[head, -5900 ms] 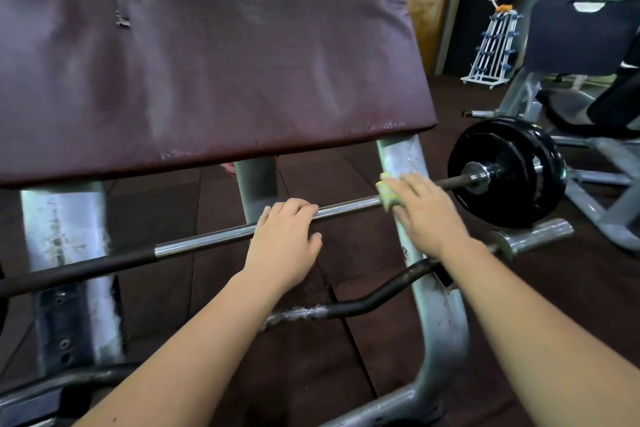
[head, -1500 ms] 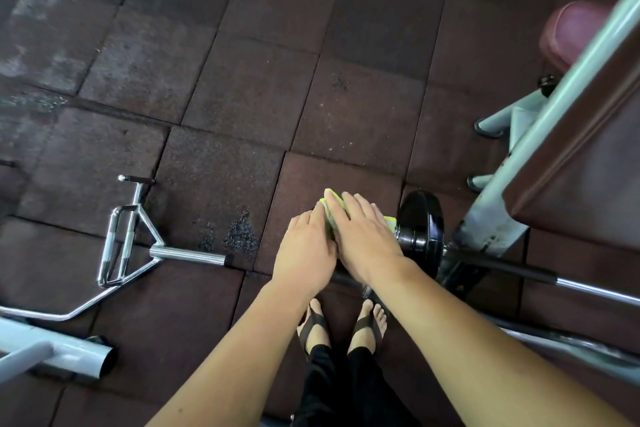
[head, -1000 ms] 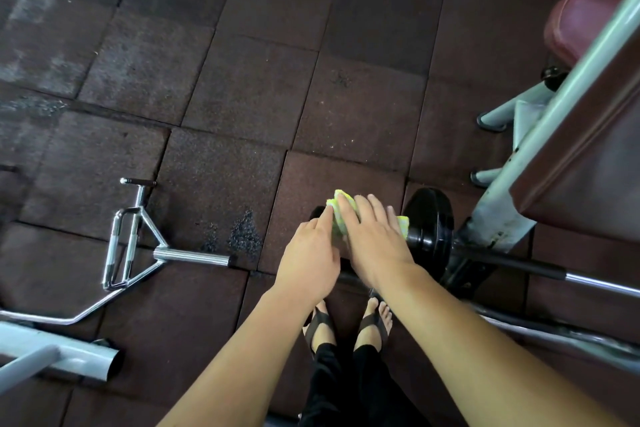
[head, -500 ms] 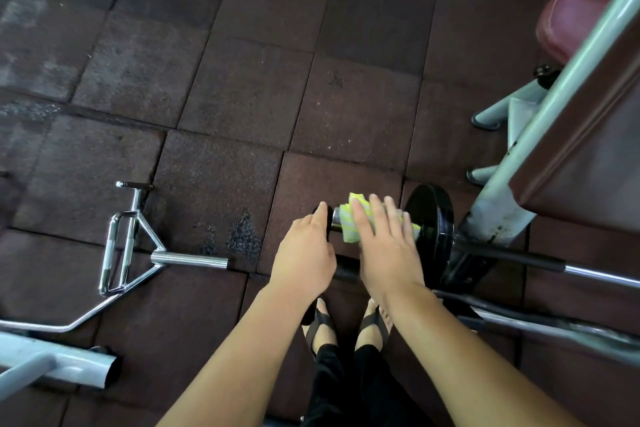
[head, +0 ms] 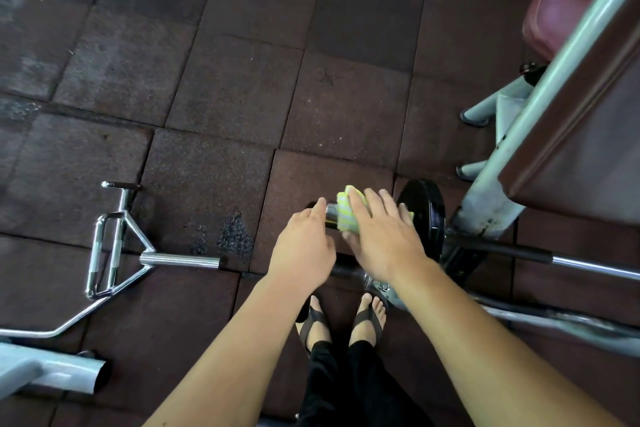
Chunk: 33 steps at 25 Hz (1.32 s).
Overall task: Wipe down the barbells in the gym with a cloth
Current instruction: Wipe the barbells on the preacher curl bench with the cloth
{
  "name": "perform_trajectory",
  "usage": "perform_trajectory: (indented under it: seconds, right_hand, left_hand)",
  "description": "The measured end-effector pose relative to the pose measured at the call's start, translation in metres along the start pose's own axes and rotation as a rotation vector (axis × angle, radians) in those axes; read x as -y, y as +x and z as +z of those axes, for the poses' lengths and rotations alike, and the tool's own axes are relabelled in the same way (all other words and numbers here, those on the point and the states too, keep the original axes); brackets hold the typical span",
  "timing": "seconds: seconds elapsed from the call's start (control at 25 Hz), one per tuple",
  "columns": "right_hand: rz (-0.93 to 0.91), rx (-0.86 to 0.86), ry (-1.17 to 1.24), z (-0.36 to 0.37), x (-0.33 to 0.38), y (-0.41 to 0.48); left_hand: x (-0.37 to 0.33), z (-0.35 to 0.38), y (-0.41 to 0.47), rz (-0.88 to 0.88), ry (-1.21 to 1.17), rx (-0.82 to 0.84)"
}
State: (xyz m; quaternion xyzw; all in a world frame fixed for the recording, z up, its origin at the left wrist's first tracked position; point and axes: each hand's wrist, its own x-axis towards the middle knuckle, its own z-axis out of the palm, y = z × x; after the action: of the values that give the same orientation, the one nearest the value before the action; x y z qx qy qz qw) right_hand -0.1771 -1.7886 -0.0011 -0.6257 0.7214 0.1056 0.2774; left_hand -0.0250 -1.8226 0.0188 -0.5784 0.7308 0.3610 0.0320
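Above our sandalled feet (head: 341, 321), our right hand (head: 384, 239) presses the yellow-green cloth (head: 348, 213) around the barbell sleeve (head: 330, 213), fingers draped over it; our left hand (head: 304, 246) rests loosely open at the sleeve's tip. The cloth could snag against the black weight plate (head: 427, 215) (just beyond), or the racked bar could roll.
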Motion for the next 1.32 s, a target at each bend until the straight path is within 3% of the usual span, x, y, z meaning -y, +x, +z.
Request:
perform_trajectory:
  seconds: [0.08, 0.24, 0.44, 0.68, 1.16, 1.32]
  right_hand:
    - [0.052, -0.097, 0.021, 0.011, 0.006, -0.003]
    - [-0.057, -0.246, 0.008, 0.039, 0.030, -0.010]
    - [-0.005, -0.278, 0.021, 0.046, 0.006, -0.026]
    - [-0.060, -0.206, 0.101, 0.030, 0.023, 0.003]
    - [-0.007, -0.285, 0.110, 0.037, 0.011, -0.007]
    - [0.069, -0.157, 0.114, 0.014, 0.011, 0.024]
  left_hand:
    - [-0.001, -0.001, 0.001, 0.038, 0.004, 0.005]
    - [0.003, -0.004, 0.005, 0.040, -0.021, -0.025]
    - [0.008, -0.004, 0.006, 0.042, 0.001, 0.000]
    - [0.013, 0.000, 0.003, 0.040, -0.020, 0.000]
    - [0.009, 0.000, 0.001, 0.032, -0.039, 0.010]
    - [0.006, -0.002, 0.000, 0.045, -0.040, 0.014]
